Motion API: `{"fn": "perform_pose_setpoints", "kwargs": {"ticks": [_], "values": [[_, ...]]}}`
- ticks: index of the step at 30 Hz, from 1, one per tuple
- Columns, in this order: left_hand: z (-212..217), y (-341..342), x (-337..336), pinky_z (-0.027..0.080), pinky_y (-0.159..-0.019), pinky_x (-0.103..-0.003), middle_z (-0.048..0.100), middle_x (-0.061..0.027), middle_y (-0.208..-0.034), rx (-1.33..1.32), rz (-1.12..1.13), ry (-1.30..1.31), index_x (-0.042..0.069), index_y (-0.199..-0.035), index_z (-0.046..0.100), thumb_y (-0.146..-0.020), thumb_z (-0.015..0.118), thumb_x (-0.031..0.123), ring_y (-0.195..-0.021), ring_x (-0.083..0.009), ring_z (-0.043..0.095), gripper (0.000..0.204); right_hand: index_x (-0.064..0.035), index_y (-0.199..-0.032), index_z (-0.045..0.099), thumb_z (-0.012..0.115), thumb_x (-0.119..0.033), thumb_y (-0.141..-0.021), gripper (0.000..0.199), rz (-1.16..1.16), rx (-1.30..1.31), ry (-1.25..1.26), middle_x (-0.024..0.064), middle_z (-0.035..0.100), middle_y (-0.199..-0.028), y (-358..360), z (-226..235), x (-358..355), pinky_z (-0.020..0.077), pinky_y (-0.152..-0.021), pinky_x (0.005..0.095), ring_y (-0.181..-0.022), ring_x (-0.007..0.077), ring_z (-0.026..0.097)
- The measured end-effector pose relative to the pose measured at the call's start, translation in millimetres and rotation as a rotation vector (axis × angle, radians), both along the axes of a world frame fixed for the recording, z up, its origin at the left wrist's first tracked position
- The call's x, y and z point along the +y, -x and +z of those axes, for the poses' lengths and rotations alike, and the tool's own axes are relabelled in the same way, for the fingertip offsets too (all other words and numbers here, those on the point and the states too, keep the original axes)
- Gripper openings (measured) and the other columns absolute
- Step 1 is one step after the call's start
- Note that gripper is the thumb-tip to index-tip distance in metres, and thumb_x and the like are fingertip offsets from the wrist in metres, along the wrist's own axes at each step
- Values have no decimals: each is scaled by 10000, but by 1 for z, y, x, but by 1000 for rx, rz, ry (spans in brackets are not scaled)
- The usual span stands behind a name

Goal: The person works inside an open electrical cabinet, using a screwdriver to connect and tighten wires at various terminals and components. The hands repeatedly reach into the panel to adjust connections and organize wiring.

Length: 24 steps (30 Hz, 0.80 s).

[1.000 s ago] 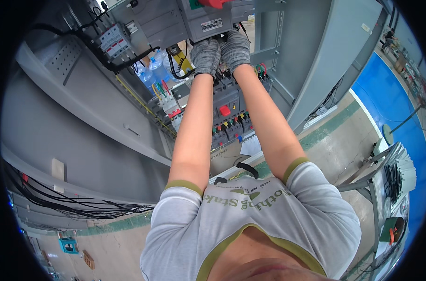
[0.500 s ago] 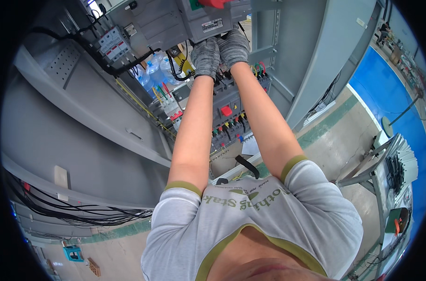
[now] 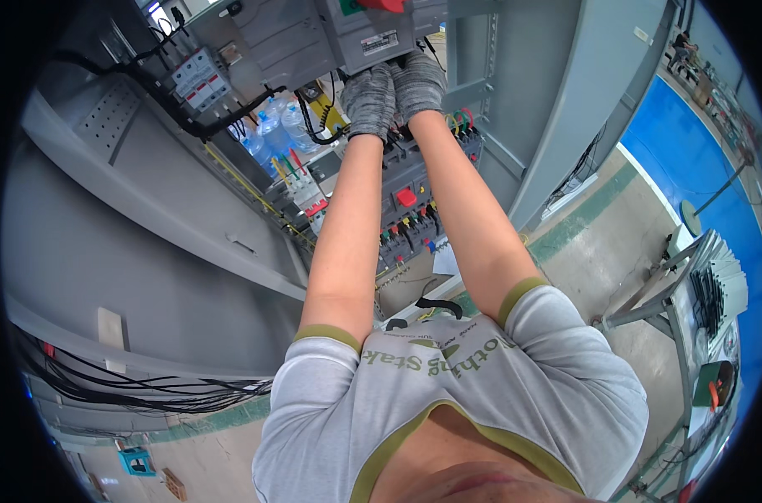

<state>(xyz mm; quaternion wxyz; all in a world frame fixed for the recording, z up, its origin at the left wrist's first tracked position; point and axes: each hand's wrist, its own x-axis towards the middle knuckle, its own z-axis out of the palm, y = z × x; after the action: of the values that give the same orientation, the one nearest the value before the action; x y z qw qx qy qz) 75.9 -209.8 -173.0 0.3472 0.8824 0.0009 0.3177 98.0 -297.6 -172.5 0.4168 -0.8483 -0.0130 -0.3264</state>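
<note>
Reaching up into an open grey steel electrical cabinet (image 3: 557, 101), both arms extended, both hands in grey knit work gloves. Left hand (image 3: 370, 101) and right hand (image 3: 418, 84) sit side by side, touching, pressed against the lower edge of a grey moulded-case breaker unit (image 3: 360, 33) mounted near the top of the panel; it carries a red handle at its upper end. Fingers of both hands look curled toward the underside of the unit, but whether they are clamped on a wire, a terminal or a tool I cannot tell, since the gloves hide the fingertips. Judgement: the unit is a rigid plastic housing, bolted in place, so it will not shift under pressure; the leads below it are likely stiff insulated copper, springy, best gripped close to the terminal end and not mid-run. Knit gloves give fair grip on smooth plastic but dull the feel for small screws. Beneath the hands, a dark block of smaller breakers (image 3: 410, 210) with red, yellow, green and blue wire ends. To the left, a row of white modular breakers (image 3: 198, 77) with a black cable bundle (image 3: 180, 117). Clear plastic water bottles (image 3: 272, 130) stand behind. Painted sheet-metal door (image 3: 129, 277) smooth, matte. Concrete floor (image 3: 616, 251) with green stripe.
</note>
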Motion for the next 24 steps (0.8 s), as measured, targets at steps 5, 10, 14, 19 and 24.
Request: {"fn": "perform_pose_setpoints", "kwargs": {"ticks": [5,10,14,19,24], "values": [[-3,-2,6,399,-898,-440,554,-190,-1160,-14,13,-108,77,-1109,567,-893,349,364,-1049,-373,521,420,-108,-958,662,604,-336,-777,297,40,47,14,159,653,-905,13,7,3,488,-759,427,-861,339,617],[-14,-17,4,435,-841,-458,604,-176,-1072,-193,42,-116,82,-1026,601,-850,371,340,-960,-364,573,388,-110,-986,647,602,-343,-782,313,-24,76,83,166,651,-917,8,10,1,488,-750,435,-858,349,614],[-13,-16,5,431,-843,-458,603,-183,-1072,-170,26,-127,85,-1040,599,-848,375,356,-960,-372,570,400,-112,-1018,622,612,-334,-782,323,4,72,9,151,653,-913,10,4,5,489,-734,441,-849,345,618],[-18,-21,6,428,-836,-461,602,-199,-1060,-177,28,-103,89,-1053,598,-848,378,379,-966,-376,564,417,-114,-1001,621,621,-327,-783,305,-43,31,35,148,655,-885,11,1,7,489,-724,446,-853,343,623],[-12,-15,5,410,-885,-443,558,-177,-1155,-58,8,-96,109,-1124,562,-886,355,372,-1044,-365,527,410,-124,-1007,624,603,-371,-787,331,-24,78,8,148,656,-898,8,1,7,495,-721,438,-843,343,626]]}}
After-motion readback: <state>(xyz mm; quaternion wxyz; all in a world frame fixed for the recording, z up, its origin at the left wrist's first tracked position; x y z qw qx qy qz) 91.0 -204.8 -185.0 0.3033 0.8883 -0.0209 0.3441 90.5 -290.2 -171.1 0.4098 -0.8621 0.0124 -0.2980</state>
